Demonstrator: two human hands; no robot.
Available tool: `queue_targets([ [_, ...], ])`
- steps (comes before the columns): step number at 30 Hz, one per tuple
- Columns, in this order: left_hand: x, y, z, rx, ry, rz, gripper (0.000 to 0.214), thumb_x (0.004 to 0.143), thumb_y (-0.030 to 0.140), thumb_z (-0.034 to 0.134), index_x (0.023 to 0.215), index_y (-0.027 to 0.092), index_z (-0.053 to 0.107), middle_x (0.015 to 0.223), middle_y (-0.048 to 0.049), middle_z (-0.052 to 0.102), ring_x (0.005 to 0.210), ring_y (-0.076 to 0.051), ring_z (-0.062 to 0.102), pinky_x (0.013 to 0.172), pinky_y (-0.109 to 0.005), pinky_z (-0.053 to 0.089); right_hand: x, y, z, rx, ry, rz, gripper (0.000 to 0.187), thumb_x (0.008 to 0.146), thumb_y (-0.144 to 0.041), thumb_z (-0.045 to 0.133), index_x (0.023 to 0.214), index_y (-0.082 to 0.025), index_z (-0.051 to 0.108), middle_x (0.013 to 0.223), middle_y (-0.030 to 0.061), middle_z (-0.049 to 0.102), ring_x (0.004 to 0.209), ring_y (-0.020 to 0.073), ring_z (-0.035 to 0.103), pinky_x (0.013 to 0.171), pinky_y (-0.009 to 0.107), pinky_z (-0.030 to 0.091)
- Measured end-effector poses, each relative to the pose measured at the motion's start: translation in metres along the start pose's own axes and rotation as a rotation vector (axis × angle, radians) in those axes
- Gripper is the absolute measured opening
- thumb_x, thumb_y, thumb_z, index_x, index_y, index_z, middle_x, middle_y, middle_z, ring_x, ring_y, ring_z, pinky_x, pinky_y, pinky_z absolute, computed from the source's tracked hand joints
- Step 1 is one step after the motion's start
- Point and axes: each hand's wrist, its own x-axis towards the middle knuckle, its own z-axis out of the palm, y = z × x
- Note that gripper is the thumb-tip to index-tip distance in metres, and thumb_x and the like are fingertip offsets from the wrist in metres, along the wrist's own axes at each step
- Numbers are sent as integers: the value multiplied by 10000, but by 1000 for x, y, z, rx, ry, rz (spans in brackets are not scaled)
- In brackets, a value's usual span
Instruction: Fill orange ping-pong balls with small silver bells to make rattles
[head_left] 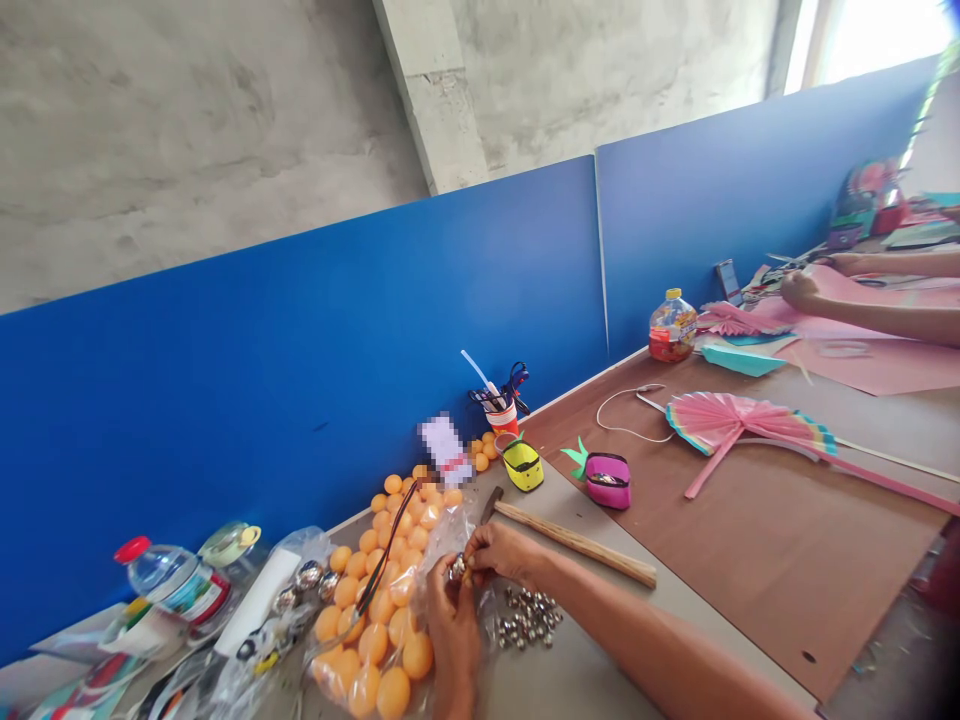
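Observation:
My left hand [452, 625] is closed, with a small shiny metal piece [456, 568] between its fingers. My right hand [501, 553] meets it from the right, its fingers pinched together at the same spot; what the fingertips hold is too small to make out. Just below my right hand lies a pile of small silvery metal pieces [531, 622], perhaps bells. Left of my hands, orange balls [373, 643] fill a clear plastic bag. A hammer with a wooden handle [585, 545] lies behind my right wrist.
Yellow pouch [523, 466] and purple pouch [609, 482] stand beyond the hammer. A cup of tools [501, 418] is by the blue partition [337, 350]. Bottles [180, 590] crowd the left. On the right lie a pink paper fan [739, 420] and another person's arms [885, 312].

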Motion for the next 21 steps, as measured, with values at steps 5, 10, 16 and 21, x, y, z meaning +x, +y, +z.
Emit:
queue_targets([
  [5,-1,-2,1,8,6,13,405,757,483,592,1035,189,587,1066,-121,650,1008,-272,612,898,-431,485,0,1,0,27,-6,24,214,697,6,508,568,-161,547,463,-14,597,430,103,531,481,206,436],
  [10,-1,-5,2,14,4,41,408,766,488,578,1034,180,585,1070,-137,643,1001,-278,610,893,-439,484,1,2,-1,56,-20,64,160,675,-19,527,577,-145,540,472,-10,607,412,91,548,445,172,438],
  [16,-2,-4,2,44,-5,93,323,776,413,576,1008,190,602,1050,-123,649,1004,-271,600,893,-441,481,2,1,-2,42,1,99,137,653,-21,520,586,-140,526,461,-5,606,386,92,550,421,172,457],
  [21,-4,0,3,31,0,59,299,771,365,587,1019,200,612,1056,-108,657,980,-266,616,880,-445,491,3,2,1,-30,79,70,178,641,10,506,562,-150,514,411,-29,569,366,87,522,398,161,427],
])
